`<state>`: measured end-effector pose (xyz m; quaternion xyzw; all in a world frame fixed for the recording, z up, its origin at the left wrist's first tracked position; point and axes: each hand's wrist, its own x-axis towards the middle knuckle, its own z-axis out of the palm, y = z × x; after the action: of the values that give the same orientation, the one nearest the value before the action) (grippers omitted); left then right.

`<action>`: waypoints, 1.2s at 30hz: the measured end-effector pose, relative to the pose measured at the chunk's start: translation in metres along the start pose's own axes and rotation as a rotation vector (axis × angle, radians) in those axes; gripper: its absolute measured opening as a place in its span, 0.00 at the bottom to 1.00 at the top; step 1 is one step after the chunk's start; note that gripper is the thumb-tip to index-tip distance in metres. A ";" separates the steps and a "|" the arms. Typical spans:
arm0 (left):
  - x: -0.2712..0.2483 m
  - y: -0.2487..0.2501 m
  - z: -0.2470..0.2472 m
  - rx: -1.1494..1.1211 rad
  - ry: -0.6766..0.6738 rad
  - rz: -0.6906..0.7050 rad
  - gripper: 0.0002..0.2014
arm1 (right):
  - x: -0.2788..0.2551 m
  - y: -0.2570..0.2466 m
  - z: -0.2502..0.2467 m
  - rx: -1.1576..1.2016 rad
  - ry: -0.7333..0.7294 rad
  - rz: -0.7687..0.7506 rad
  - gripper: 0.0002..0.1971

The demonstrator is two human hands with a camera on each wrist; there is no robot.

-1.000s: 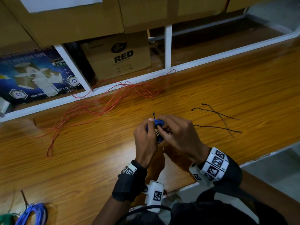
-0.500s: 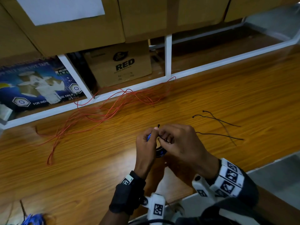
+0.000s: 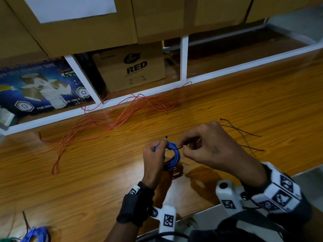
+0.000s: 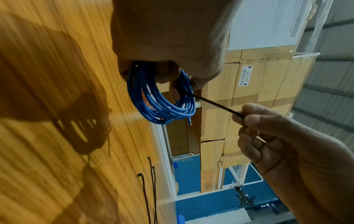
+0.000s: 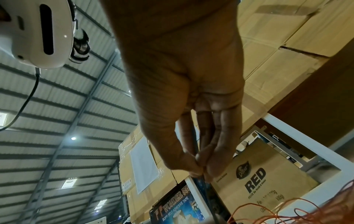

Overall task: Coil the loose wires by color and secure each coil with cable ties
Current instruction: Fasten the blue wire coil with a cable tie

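A small blue wire coil (image 3: 173,155) (image 4: 159,103) hangs above the wooden table (image 3: 87,172), gripped at its top by my left hand (image 3: 153,154) (image 4: 168,45). A thin black cable tie (image 4: 214,104) runs from the coil to my right hand (image 3: 206,149) (image 4: 268,133), which pinches its free end between thumb and fingertips (image 5: 201,166). The tie's head (image 3: 166,137) pokes up above my left fingers. Loose red wire (image 3: 122,116) (image 5: 287,215) sprawls along the table's far left.
Spare black cable ties (image 3: 244,137) (image 4: 151,189) lie on the table right of my hands. A finished blue coil (image 3: 35,233) sits at the near left corner. White shelf frame (image 3: 183,58) and cardboard boxes (image 3: 132,67) stand behind the table.
My right hand has pulled away to the right with the tie's end, so the blue coil now shows between the hands. The left hand keeps its hold on the coil.
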<state>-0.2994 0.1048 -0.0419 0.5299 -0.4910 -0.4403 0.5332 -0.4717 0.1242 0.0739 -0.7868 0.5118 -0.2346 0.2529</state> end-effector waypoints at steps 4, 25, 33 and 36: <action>-0.001 0.003 0.000 -0.039 -0.013 -0.011 0.19 | 0.008 0.004 0.008 0.163 0.106 -0.071 0.11; -0.004 0.018 0.002 -0.088 -0.066 0.038 0.23 | 0.024 0.057 0.064 0.061 0.453 -0.214 0.15; 0.001 0.027 0.004 -0.095 -0.080 0.094 0.23 | 0.020 0.048 0.059 0.462 0.484 -0.149 0.11; 0.002 0.027 0.004 -0.089 -0.076 0.094 0.24 | 0.019 0.047 0.057 0.516 0.492 -0.139 0.10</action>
<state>-0.3049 0.1033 -0.0148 0.4651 -0.5151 -0.4560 0.5571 -0.4608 0.0999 0.0024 -0.6500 0.4264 -0.5551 0.2958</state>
